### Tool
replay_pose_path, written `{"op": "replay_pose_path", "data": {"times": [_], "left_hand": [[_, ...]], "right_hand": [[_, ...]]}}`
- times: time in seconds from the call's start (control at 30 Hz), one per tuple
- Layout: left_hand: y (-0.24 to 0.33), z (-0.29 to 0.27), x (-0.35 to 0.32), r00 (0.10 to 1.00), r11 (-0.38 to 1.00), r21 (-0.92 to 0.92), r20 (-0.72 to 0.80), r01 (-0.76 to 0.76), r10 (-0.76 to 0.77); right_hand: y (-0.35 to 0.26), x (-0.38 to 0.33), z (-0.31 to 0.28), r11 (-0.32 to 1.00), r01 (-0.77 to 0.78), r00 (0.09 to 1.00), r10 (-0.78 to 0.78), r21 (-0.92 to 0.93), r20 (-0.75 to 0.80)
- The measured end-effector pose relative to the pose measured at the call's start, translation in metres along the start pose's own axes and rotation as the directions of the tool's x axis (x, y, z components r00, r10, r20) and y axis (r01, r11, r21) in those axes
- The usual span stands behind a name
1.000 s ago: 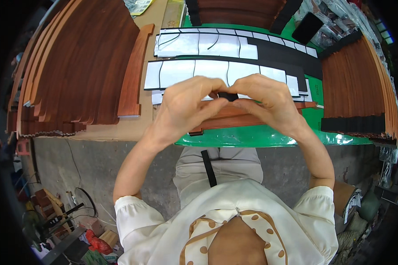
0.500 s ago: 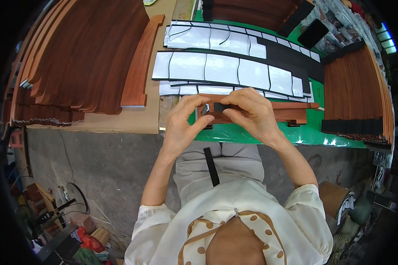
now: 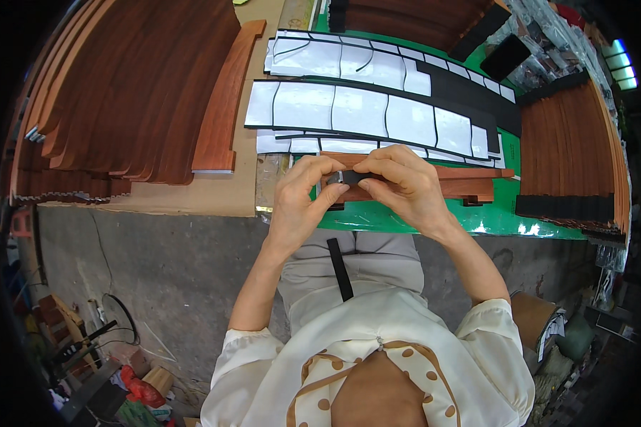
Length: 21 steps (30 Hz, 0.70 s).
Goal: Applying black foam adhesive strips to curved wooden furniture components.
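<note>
While it sits pinched between both hands above the green mat [image 3: 434,217], the black strip [image 3: 354,176] looks light and floppy, best held by its ends; left hand [image 3: 300,203] and right hand [image 3: 406,186] fingers clench it over the wooden piece [image 3: 470,179]

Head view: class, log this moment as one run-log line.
left hand: pinching small black strip | right hand: pinching same strip | under hands: reddish-brown wooden slat on green table
</note>
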State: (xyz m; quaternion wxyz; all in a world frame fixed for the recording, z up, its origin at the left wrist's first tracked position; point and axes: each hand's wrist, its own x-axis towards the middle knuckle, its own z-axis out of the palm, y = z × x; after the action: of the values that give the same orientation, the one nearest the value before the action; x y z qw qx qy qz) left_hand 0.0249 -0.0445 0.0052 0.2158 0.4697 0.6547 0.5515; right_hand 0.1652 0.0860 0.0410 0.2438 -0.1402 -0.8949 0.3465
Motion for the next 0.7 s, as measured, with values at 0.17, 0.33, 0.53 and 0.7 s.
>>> {"op": "replay_pose_path", "data": {"times": [0.17,0.33,0.53,0.7], "left_hand": [[0.0001,0.0004,0.0004,1.000,1.000,-0.001,0.008,0.008,-0.008],[-0.0001,0.0003,0.0007,1.000,1.000,-0.003,0.008,0.010,-0.010],[0.0013,0.0002,0.0012,1.000,1.000,0.006,0.013,0.005,-0.005],[0.0009,0.0000,0.0003,0.998,0.998,0.030,0.010,-0.059,0.059]], "right_hand": [[0.0015,-0.0008,0.0023,1.000,0.008,1.000,-0.009,-0.011,-0.018],[0.0007,-0.0010,0.0010,1.000,-0.003,1.000,0.004,-0.014,0.016],[0.0015,-0.0018,0.0039,1.000,0.018,1.000,-0.019,-0.026,-0.010],[0.0002,-0.0036,0.0060,1.000,-0.017,0.998,0.016,-0.020,-0.053]]}}
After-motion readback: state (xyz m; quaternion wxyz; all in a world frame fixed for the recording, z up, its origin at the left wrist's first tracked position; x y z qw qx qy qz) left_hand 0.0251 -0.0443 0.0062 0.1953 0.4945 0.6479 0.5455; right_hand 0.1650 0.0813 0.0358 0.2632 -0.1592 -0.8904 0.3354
